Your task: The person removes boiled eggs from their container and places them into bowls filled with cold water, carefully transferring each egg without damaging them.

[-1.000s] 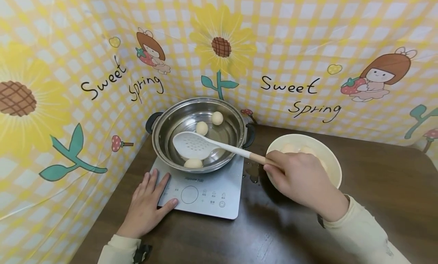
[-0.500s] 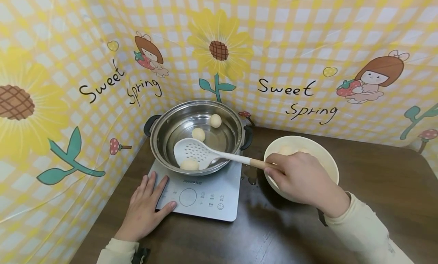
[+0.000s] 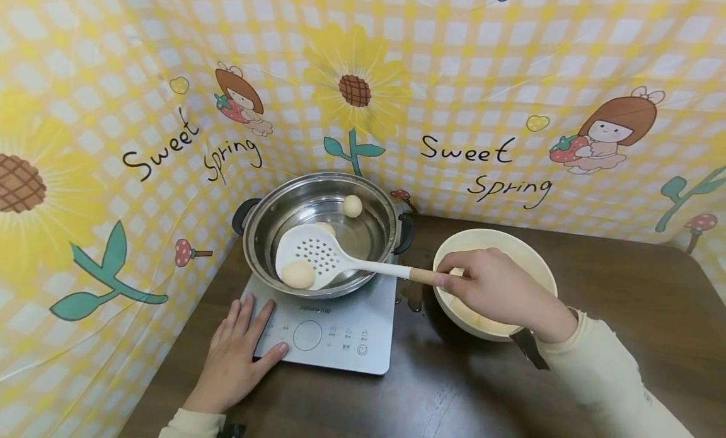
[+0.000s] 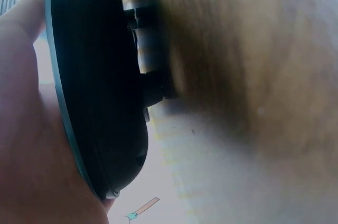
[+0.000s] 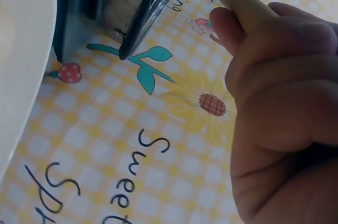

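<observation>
In the head view my right hand (image 3: 493, 287) grips the wooden handle (image 3: 424, 276) of a white slotted spoon (image 3: 320, 249). Its perforated bowl is over the steel pot (image 3: 249, 249), carrying a pale, egg-like ball (image 3: 298, 275) near the front rim. Another ball (image 3: 353, 206) lies at the back of the pot, and a third (image 3: 326, 227) is mostly hidden behind the spoon. My left hand (image 3: 235, 356) rests with fingers spread on the left edge of the silver induction cooker (image 3: 351, 337) under the pot. The cooker's dark side (image 4: 97, 76) fills much of the left wrist view.
A cream bowl (image 3: 547, 268) with pale contents stands right of the cooker, partly beneath my right hand. Water drops (image 3: 414, 299) lie on the dark wooden table (image 3: 442, 387) between them. A yellow checked cloth (image 3: 476, 66) walls off the back and left.
The slotted spoon has slid under the front ball and come up with it. The ball beside the spoon has become mostly covered. My left hand keeps its place on the cooker.
</observation>
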A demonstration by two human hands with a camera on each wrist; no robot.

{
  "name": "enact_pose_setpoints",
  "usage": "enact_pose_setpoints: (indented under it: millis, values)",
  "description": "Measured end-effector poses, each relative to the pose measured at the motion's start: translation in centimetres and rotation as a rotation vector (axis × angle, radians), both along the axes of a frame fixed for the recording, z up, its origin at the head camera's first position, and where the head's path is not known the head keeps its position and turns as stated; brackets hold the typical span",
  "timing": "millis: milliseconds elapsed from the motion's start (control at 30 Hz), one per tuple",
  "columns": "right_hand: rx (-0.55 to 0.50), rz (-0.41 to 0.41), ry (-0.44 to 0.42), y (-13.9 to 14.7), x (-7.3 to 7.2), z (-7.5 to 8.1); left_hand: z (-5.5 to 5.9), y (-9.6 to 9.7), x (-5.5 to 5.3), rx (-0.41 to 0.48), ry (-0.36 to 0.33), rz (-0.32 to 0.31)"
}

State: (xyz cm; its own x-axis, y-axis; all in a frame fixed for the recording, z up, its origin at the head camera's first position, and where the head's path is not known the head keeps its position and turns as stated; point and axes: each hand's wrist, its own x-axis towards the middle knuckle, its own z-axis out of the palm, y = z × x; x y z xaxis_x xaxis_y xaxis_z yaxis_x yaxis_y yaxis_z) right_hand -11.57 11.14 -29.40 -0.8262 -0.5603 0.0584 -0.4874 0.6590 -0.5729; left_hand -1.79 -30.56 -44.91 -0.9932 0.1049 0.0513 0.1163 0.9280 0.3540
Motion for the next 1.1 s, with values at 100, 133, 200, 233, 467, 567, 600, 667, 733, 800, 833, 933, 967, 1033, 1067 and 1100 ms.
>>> enact_pose_setpoints:
  millis: [100, 133, 200, 233, 467, 567, 600, 667, 733, 800, 833, 933, 967, 1033, 1067, 1100]
  values:
    - [-0.028, -0.012, -0.099, 0.3, -0.5, 0.0, 0.0, 0.1, 0.0, -0.002, 0.000, 0.001]
    - [-0.037, -0.017, -0.134, 0.4, -0.6, -0.1, 0.0, 0.1, 0.0, -0.002, 0.000, 0.002]
    - [-0.057, -0.031, -0.196, 0.6, -0.8, -0.1, 0.1, 0.1, 0.0, 0.001, 0.001, 0.004]
    - [-0.066, -0.039, -0.225, 0.6, -0.9, 0.0, 0.0, 0.1, 0.0, 0.002, 0.002, 0.004]
    - [-0.085, -0.097, -0.294, 1.7, -1.3, 0.2, -0.1, 0.2, -0.1, 0.011, 0.017, -0.002]
    - [-0.101, -0.126, -0.324, 2.7, -1.3, 0.5, -0.1, 0.3, -0.1, 0.012, 0.015, -0.002]
    - [-0.110, -0.133, -0.334, 3.2, -1.3, 0.5, -0.1, 0.3, -0.1, 0.010, 0.017, -0.004]
    - [-0.133, -0.156, -0.361, 4.3, -1.1, 0.7, -0.1, 0.3, -0.1, 0.013, 0.014, -0.007]
    - [-0.143, -0.174, -0.372, 5.6, -1.0, 0.8, -0.1, 0.3, -0.1, 0.016, 0.010, -0.008]
    - [-0.145, -0.196, -0.370, 7.1, -0.8, 0.9, 0.0, 0.3, 0.0, 0.015, 0.009, -0.010]
    - [-0.142, -0.212, -0.368, 7.8, -0.7, 1.0, 0.0, 0.2, 0.0, 0.015, 0.005, -0.007]
    - [-0.116, -0.253, -0.350, 10.2, -0.3, 1.1, 0.0, 0.1, 0.0, 0.009, 0.003, -0.007]
    - [-0.112, -0.269, -0.340, 11.1, -0.1, 1.1, 0.0, 0.1, 0.1, 0.008, 0.003, -0.007]
    - [-0.099, -0.307, -0.328, 12.7, 0.4, 1.0, 0.0, 0.1, 0.1, 0.007, -0.001, -0.005]
    - [-0.091, -0.326, -0.320, 13.5, 0.7, 0.8, 0.0, 0.1, 0.1, 0.007, -0.001, -0.005]
    - [-0.083, -0.345, -0.311, 14.4, 0.9, 0.6, 0.1, 0.1, 0.1, 0.007, -0.002, -0.003]
